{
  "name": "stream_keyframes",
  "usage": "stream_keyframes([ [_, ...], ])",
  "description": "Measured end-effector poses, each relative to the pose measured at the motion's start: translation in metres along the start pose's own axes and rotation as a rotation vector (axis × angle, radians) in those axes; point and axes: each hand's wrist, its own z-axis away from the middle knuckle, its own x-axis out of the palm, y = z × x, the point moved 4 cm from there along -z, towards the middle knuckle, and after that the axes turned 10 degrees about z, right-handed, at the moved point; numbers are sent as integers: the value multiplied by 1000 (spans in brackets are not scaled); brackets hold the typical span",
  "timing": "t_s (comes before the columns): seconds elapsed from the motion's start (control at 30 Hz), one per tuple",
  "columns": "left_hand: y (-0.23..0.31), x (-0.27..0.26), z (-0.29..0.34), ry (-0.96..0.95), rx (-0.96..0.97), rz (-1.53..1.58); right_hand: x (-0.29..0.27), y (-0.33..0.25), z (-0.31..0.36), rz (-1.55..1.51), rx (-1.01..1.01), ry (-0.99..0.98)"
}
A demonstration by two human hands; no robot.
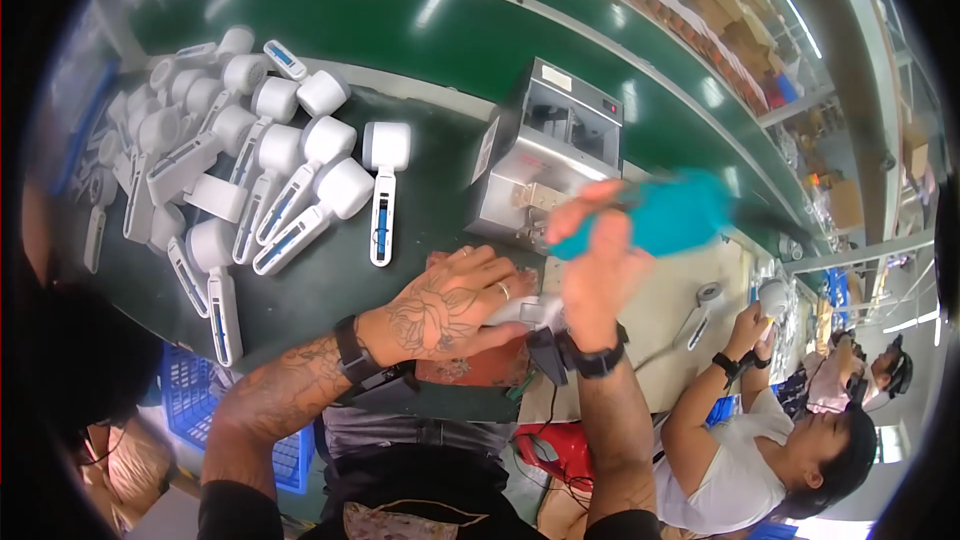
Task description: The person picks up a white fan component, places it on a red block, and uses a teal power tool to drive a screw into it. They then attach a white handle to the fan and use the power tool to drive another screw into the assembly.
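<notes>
My left hand (445, 308) is closed on a white plastic handheld device (532, 314), pressing it to a worn reddish-brown pad (470, 364). Fingers hide much of that device. My right hand (605, 265) grips a teal electric screwdriver (660, 215), raised just above and right of the pad and smeared by motion. The tool's tip cannot be made out. Behind both hands stands a metal screw feeder (550, 140). Left of it, a white device with a round head and an open handle slot (383, 190) lies on the dark green bench.
Many similar white devices (240, 140) are heaped at the left. A blue basket (200, 410) sits below the bench edge. On the right, a co-worker in a white shirt (735, 460) handles a device, and another device (703, 315) lies on the pale bench top.
</notes>
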Motion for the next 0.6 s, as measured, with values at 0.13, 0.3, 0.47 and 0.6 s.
stream_keyframes([
  [0.13,8,-1,-2,-41,8,-7,-10,-20,-10,-131,-33,89],
  [0.3,5,0,1,-26,-4,26,-1,-3,-16,40,-98,54],
  [0.47,8,1,-1,-21,6,18,0,2,-11,-6,-111,19],
  [0.6,6,1,1,5,1,-3,0,-5,-1,23,28,-25],
])
